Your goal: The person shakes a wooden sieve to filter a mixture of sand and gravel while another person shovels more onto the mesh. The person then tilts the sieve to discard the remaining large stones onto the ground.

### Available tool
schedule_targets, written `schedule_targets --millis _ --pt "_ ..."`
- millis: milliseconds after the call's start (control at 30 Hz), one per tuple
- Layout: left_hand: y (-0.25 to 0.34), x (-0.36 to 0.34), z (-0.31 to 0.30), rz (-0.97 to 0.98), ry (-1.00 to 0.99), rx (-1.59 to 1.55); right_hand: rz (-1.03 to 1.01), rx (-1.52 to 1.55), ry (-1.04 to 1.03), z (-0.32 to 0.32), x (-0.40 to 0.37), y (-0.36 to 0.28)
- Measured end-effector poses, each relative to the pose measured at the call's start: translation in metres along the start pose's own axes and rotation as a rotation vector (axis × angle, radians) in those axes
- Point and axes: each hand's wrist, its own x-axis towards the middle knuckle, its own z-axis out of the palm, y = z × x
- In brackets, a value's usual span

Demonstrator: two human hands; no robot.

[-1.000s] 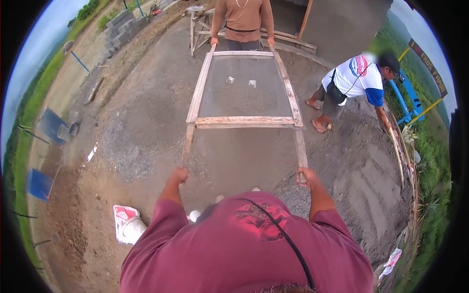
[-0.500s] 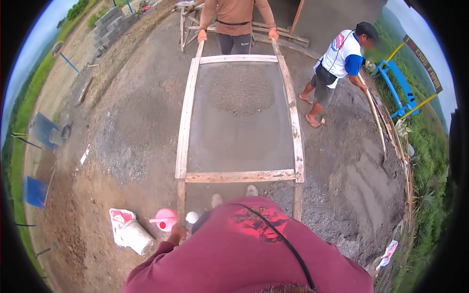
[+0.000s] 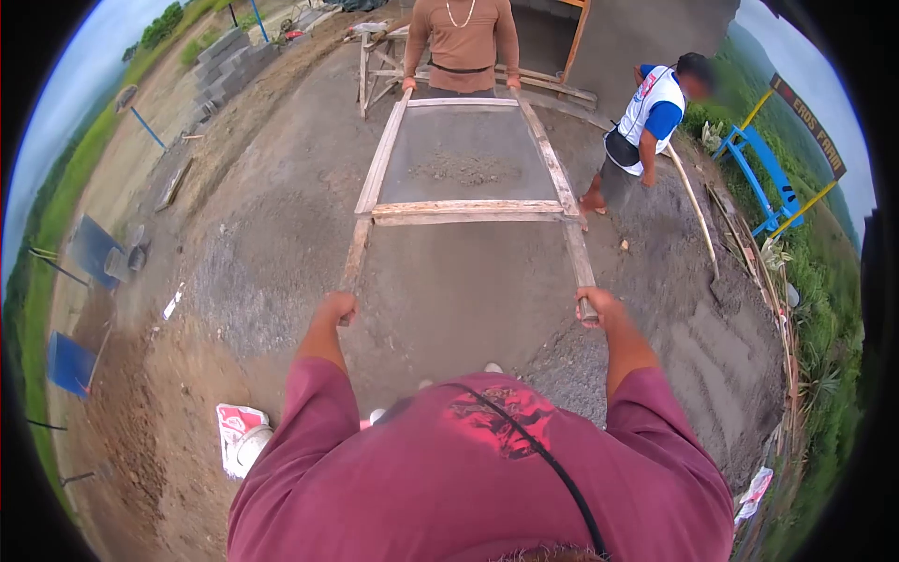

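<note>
A wooden-framed sand screen [image 3: 468,208] stretches out ahead of me, with a small heap of sand and gravel [image 3: 464,169] on its mesh. My left hand [image 3: 339,307] is closed round the end of its left wooden handle. On the other side my right hand [image 3: 596,307] grips the right handle's end. Both my arms reach forward. At the far end a co-worker in a brown top [image 3: 461,42] holds the other two handles, one hand on each side.
To the right a second co-worker [image 3: 646,122] stands by a long-handled shovel [image 3: 693,206] on spread sand. A white bucket [image 3: 251,450] and a sack [image 3: 232,426] lie near my left side. Grey blocks [image 3: 229,66] are stacked far left. A blue container [image 3: 70,363] stands at left.
The screen has moved away from me toward the far co-worker, and my arms have extended with it. The heap looks smaller and flatter. My right hand has come into view.
</note>
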Motion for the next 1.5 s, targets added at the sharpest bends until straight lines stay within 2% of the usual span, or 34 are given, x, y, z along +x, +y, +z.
schedule_targets --millis 67,100,167,233,267,300,333,367,433,467,533,567,600,633,667,700,733,767,800,867,933,967,1000,1033,1067,1133,1167,1200,1267,1367,1400,1500 --pt "-0.024 -0.006 0.014 0.05 -0.028 0.011 0.019 -0.014 0.002 -0.003 -0.005 0.004" --pt "-0.037 -0.006 0.025 0.078 -0.043 0.024 0.012 -0.004 0.009 0.001 -0.009 0.026" --pt "-0.106 -0.018 0.083 0.112 0.011 0.056 0.012 0.027 -0.026 0.011 -0.02 0.106" --pt "-0.183 -0.049 0.131 0.004 -0.104 -0.066 -0.022 0.097 0.054 0.019 -0.012 0.216" --pt "-0.234 -0.053 0.156 0.0 -0.064 0.129 0.044 0.16 0.001 0.023 -0.04 0.25" --pt "-0.265 -0.078 0.158 0.35 -0.301 0.432 0.01 -0.065 0.139 0.031 -0.069 0.271" --pt "-0.249 -0.136 0.149 0.015 -0.082 0.042 0.008 -0.293 0.284 0.039 -0.098 0.292" --pt "-0.272 -0.142 0.158 -0.049 -0.146 -0.072 0.001 -0.404 0.336 0.042 -0.099 0.324" --pt "-0.308 -0.14 0.163 0.004 -0.175 -0.213 -0.137 -0.501 0.304 0.034 -0.046 0.395" --pt "-0.317 -0.133 0.165 0.115 -0.141 -0.242 -0.259 -0.575 0.243 0.03 -0.027 0.407" --pt "-0.33 -0.091 0.161 0.497 -0.159 0.262 -0.56 -0.784 0.061 0.029 -0.031 0.379" --pt "-0.323 -0.05 0.153 0.751 -0.202 0.803 -0.337 -0.522 0.001 0.037 -0.023 0.345" --pt "-0.293 -0.023 0.146 0.357 -0.238 0.435 -0.109 -0.203 0.002 0.052 -0.033 0.289" --pt "-0.259 0.002 0.136 0.008 -0.131 0.024 0.093 0.071 0.066 0.068 -0.046 0.23" --pt "-0.2 -0.004 0.1 -0.005 -0.109 -0.064 0.114 0.113 0.035 0.063 -0.007 0.208" --pt "-0.15 -0.005 0.068 0.05 -0.07 -0.104 0.065 0.067 0.01 0.062 -0.02 0.15" --pt "-0.133 0.032 0.055 0.096 -0.002 -0.188 0.022 0.042 -0.001 0.059 -0.021 0.105" --pt "-0.101 0.037 0.029 0.176 0.079 -0.141 0.007 0.02 0.037 0.056 -0.022 0.064" --pt "-0.061 0.02 -0.002 0.142 0.078 -0.145 -0.006 -0.004 0.023 0.05 -0.023 0.027" --pt "-0.03 0.012 -0.037 0.167 0.046 -0.027 -0.008 -0.035 0.026 0.049 -0.036 0.001" --pt "-0.053 0.006 -0.016 0.152 0.045 -0.034 0.029 -0.054 0.056 0.058 -0.048 0.003" --pt "-0.07 -0.001 -0.003 0.145 0.045 -0.031 0.016 -0.011 0.029 0.059 -0.033 0.04" --pt "-0.107 -0.007 0.028 0.118 0.072 -0.025 0.001 0.038 0.002 0.063 -0.022 0.095" --pt "-0.181 0.038 0.081 0.083 0.086 0.159 0.012 0.068 0.052 0.073 -0.028 0.14" --pt "-0.248 0.048 0.121 0.173 0.011 0.391 0.036 0.078 0.076 0.076 -0.026 0.196" --pt "-0.319 -0.022 0.146 0.236 -0.298 0.459 0.051 0.116 0.061 0.07 -0.026 0.321" --pt "-0.308 -0.09 0.146 -0.051 -0.085 -0.212 0.1 -0.113 0.169 0.076 -0.065 0.32" --pt "-0.326 -0.109 0.152 -0.103 -0.073 -0.051 0.174 -0.336 0.267 0.081 -0.104 0.321" --pt "-0.347 -0.138 0.164 -0.188 0.026 -0.251 0.197 -0.265 0.252 0.079 -0.109 0.369" --pt "-0.289 -0.168 0.14 -0.092 0.074 -0.097 0.199 -0.215 0.191 0.071 -0.104 0.359" --pt "-0.29 -0.148 0.144 -0.093 0.052 -0.053 -0.046 -0.308 0.103 0.054 -0.057 0.378" --pt "-0.261 -0.028 0.15 -0.08 -0.001 0.065 0.077 -0.131 0.116 0.05 0.011 0.286"
